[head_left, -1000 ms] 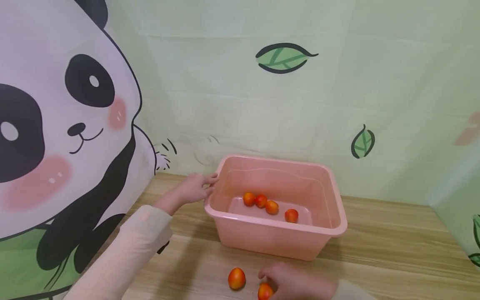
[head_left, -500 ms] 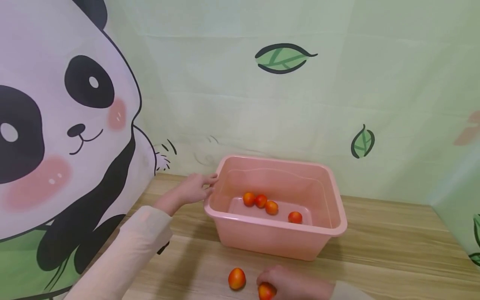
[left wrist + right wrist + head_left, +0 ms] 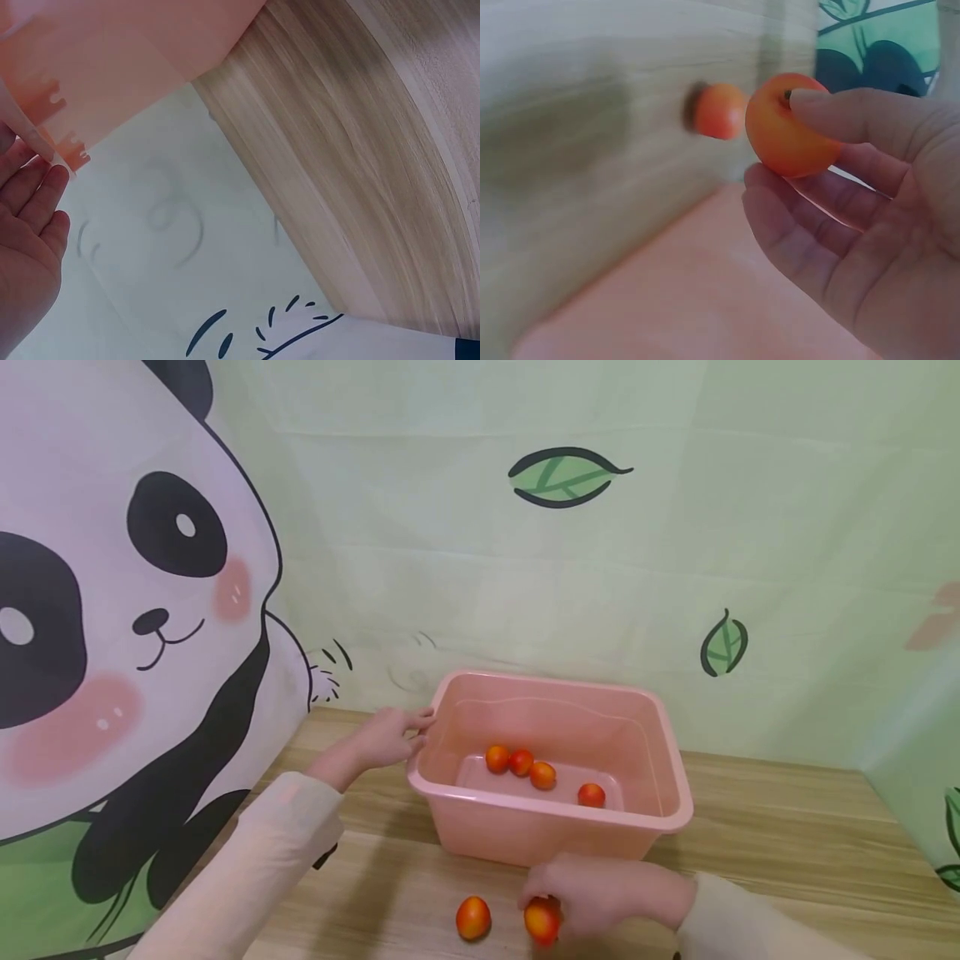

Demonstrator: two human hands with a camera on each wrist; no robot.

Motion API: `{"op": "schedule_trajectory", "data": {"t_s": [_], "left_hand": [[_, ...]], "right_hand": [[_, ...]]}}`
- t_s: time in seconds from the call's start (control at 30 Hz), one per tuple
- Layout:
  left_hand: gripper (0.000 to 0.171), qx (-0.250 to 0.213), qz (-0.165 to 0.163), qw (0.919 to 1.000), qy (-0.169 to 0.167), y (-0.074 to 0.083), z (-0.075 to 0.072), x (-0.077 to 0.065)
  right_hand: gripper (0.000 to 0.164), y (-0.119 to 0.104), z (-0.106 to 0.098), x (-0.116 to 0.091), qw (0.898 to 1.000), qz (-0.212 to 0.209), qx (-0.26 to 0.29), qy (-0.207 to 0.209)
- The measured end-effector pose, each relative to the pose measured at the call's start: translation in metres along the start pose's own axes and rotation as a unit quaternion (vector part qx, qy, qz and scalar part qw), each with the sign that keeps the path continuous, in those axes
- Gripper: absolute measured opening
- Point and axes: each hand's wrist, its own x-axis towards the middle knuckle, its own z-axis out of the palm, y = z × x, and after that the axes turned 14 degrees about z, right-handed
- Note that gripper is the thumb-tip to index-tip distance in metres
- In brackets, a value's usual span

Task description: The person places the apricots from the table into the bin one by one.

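Note:
In the head view, my left hand (image 3: 393, 737) is at the left rim of a pink plastic basin (image 3: 540, 835). The left wrist view shows that rim (image 3: 34, 135) between the fingers of the hand. My right hand (image 3: 588, 889), in front of the basin, holds a round red-orange fruit (image 3: 542, 921) with a short dark stem. In the right wrist view, the thumb lies by the stem of this fruit (image 3: 787, 131) and the fingers are under it. A second such fruit (image 3: 473, 917) rests on the wooden table, left of the held one.
Several similar fruits (image 3: 543, 775) lie on the basin floor, one of them (image 3: 591, 795) apart toward the right. The wood-grain table (image 3: 787, 835) meets a pale green cloth backdrop (image 3: 420, 527) with printed leaves. A large printed panda (image 3: 180, 610) covers the left side.
My right hand has closed on the front fruit and moved up and slightly right with it, toward the basin. One fruit inside the basin has rolled a little right. The left hand has stayed put.

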Motion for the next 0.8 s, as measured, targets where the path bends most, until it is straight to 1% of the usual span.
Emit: {"op": "schedule_trajectory", "data": {"t_s": [0.13,0.23,0.3,0.4,0.5,0.6,0.7,0.8], "left_hand": [[0.041,0.002,0.0,1.0,0.001,0.0,0.0,0.0],[0.041,0.001,0.0,1.0,0.001,0.001,-0.001,0.0],[0.041,0.001,0.001,1.0,0.003,0.002,-0.001,0.0],[0.041,0.003,0.003,1.0,0.002,0.002,-0.001,0.0],[0.042,0.004,0.002,1.0,0.002,0.002,-0.001,0.0],[0.041,0.007,0.003,1.0,0.003,0.002,-0.002,-0.001],[0.04,0.019,0.007,0.9998,0.004,0.003,-0.002,-0.001],[0.04,0.033,0.011,0.9994,0.004,0.004,-0.003,-0.002]], "right_hand": [[0.031,-0.008,-0.017,-0.007,1.0,-0.006,-0.015,0.013],[0.029,-0.014,-0.029,-0.013,0.999,0.0,-0.029,0.023],[0.027,-0.019,-0.037,-0.016,0.999,0.011,-0.035,0.028],[0.03,-0.025,-0.051,-0.021,0.999,0.036,-0.025,0.023],[0.037,-0.03,-0.065,-0.026,0.997,0.066,-0.021,0.02],[0.042,-0.031,-0.08,-0.029,0.996,0.085,-0.026,0.026],[0.043,-0.031,-0.092,-0.029,0.994,0.095,-0.03,0.037],[0.043,-0.028,-0.104,-0.027,0.994,0.093,-0.036,0.05]]}}
